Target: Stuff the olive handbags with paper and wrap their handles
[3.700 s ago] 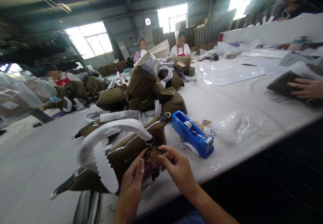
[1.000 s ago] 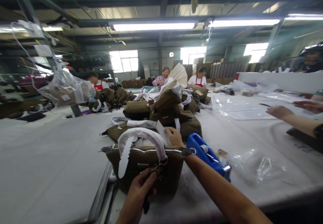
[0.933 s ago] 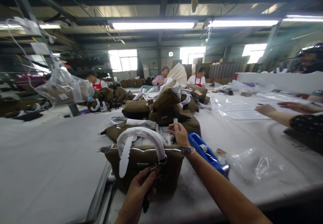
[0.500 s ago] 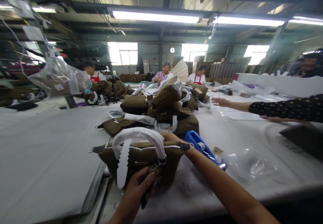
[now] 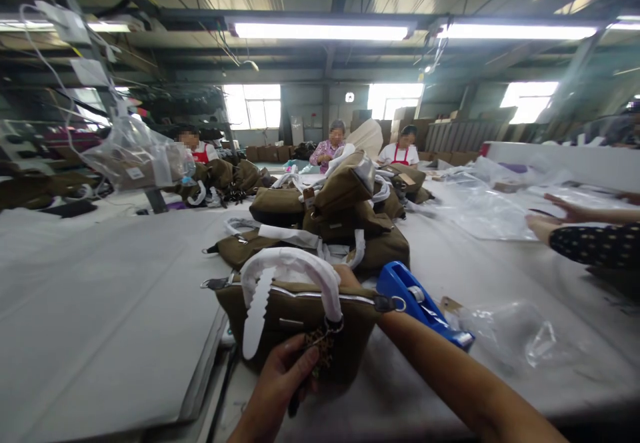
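An olive-brown handbag (image 5: pixel 300 313) with a silver zip and dark end tabs is in front of me, slightly tilted. White wrapping covers its arched handle (image 5: pixel 290 260), and a white strip with a wavy edge (image 5: pixel 257 320) hangs down its front. My left hand (image 5: pixel 293 366) pinches an ornate metal bag charm (image 5: pixel 320 350) that hangs below the handle's right end. Reaching round the bag's right side, my right hand (image 5: pixel 349 276) holds it from behind near the top edge; its fingertips are hidden. A blue tape dispenser (image 5: pixel 420 306) lies beyond my right forearm.
More olive handbags (image 5: pixel 345 210) are piled just behind. Large white sheets (image 5: pixel 110 316) are stacked on the left. Clear plastic bags (image 5: pixel 520 333) lie on the right, where a co-worker's hands (image 5: pixel 560 216) reach over the table. A post with a hanging plastic bag (image 5: pixel 140 156) stands at left.
The view has shifted, moving the scene slightly right. The co-worker's hands at right have drawn back rightward over the plastic. Both my hands keep their places on the charm and bag.
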The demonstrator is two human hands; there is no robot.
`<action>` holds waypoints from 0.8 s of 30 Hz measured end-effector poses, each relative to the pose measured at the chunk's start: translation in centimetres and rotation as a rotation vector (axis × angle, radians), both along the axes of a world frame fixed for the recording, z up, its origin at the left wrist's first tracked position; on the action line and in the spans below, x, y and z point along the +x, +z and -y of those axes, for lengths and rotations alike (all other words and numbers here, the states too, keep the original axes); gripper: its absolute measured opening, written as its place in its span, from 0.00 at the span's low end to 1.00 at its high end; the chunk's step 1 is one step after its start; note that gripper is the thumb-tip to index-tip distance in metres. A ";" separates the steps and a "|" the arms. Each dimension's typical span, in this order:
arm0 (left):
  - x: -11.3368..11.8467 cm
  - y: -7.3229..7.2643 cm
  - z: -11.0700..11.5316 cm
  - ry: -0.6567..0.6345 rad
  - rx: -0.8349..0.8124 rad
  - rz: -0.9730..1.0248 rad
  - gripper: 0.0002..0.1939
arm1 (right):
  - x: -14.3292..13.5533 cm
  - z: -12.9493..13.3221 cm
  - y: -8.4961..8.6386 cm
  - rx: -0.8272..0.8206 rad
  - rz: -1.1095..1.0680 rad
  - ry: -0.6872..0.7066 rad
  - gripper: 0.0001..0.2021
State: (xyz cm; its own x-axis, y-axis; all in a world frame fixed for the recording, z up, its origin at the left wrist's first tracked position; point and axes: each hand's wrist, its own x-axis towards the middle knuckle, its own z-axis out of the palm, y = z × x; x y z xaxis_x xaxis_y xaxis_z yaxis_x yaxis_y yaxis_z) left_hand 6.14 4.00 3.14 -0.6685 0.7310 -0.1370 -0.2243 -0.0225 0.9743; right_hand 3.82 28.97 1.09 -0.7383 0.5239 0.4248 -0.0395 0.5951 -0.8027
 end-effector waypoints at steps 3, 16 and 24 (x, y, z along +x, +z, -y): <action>0.1 0.0 -0.1 0.007 -0.013 0.010 0.26 | 1.2 -0.9 1.8 -0.104 -0.088 -0.030 0.20; 0.5 -0.1 -1.1 0.057 -0.015 0.068 0.25 | 26.1 4.4 6.9 -0.675 -0.578 -0.314 0.19; 1.6 0.0 -1.8 -0.001 0.032 0.047 0.21 | 22.8 9.2 2.0 -0.129 0.170 -0.134 0.14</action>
